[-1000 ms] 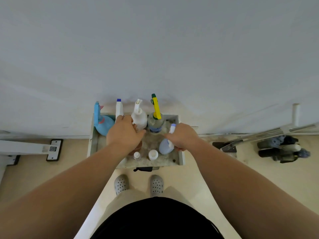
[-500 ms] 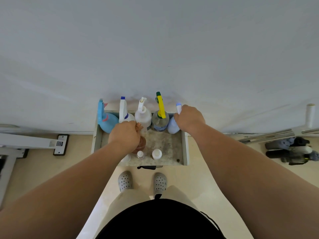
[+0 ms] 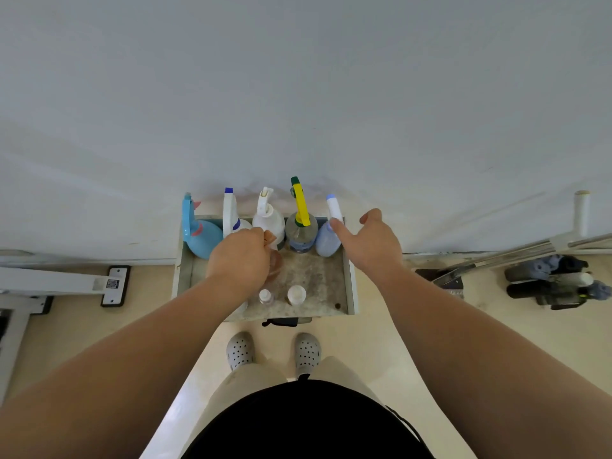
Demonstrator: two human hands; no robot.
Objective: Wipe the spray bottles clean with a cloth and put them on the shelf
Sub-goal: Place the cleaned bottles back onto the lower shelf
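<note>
Several spray bottles stand in a row at the back of a low shelf (image 3: 351,273) against the wall: a blue one (image 3: 200,235), a white one with a blue tip (image 3: 230,213), a white one (image 3: 268,217), a clear one with a yellow trigger (image 3: 300,226) and a pale lilac one (image 3: 328,238). My right hand (image 3: 371,243) hovers with spread fingers just right of the lilac bottle; one fingertip is at its neck. My left hand (image 3: 240,260) grips a brownish bottle (image 3: 275,263) mid-shelf. No cloth shows.
Two small white-capped bottles (image 3: 281,295) stand near the shelf's front edge. A white frame with a foot plate (image 3: 114,284) lies on the floor at left. A metal bar and dark clutter (image 3: 556,279) sit at right. My feet (image 3: 275,352) stand just before the shelf.
My right hand set the lilac bottle at the right end of the back row and has let go, fingers spreading. My left hand stays on the brownish bottle.
</note>
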